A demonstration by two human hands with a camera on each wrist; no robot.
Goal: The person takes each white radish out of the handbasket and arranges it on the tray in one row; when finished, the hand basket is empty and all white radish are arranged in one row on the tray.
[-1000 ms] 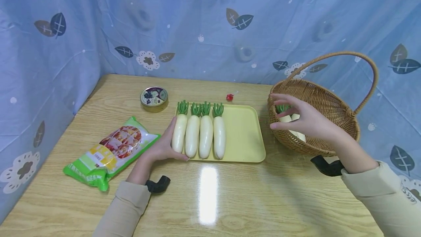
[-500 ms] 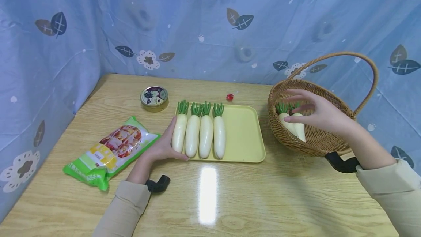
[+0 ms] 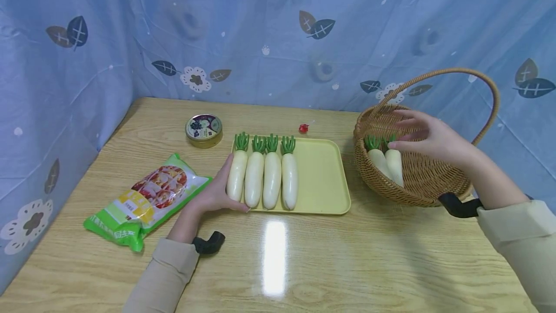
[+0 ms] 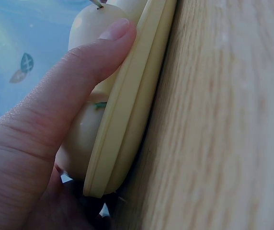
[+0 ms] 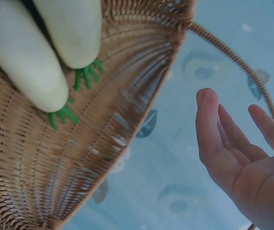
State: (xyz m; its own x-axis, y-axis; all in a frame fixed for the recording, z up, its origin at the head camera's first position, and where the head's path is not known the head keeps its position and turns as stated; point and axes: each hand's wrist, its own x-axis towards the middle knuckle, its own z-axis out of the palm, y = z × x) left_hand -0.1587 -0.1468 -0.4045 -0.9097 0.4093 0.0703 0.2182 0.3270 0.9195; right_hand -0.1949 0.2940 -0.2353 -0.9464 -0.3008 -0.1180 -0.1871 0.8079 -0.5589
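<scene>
Your right hand has shifted right since a second ago, off the left rim of the oval brown wicker basket and across its interior; two white radishes with green tops inside now show more fully. Left hand, tray and tray load: same spots.

Right hand state: released, nothing in it. Thumb and fingers spread, slightly bent, gaps between. Head view overlaps your thumb with the greens of one basket radish; right wrist view puts hand and radishes clearly apart.

Left hand state: grasping the near-left corner of the pale yellow rectangular plastic tray. Thumb on the near rim, fingers along the left side; left wrist view confirms thumb on rim, other fingers mostly hidden.

You have four white radishes with green tops side by side on the tray's left half, tops toward the far edge. Basket pair leans against its left wall, tops also far side. Tall handle arches over.

Also on your light wood table: green-and-white plastic bag with fruit print left of your left hand, round gold tin behind that, small red item just past the tray. Blue leaf-print cloth hangs behind.
</scene>
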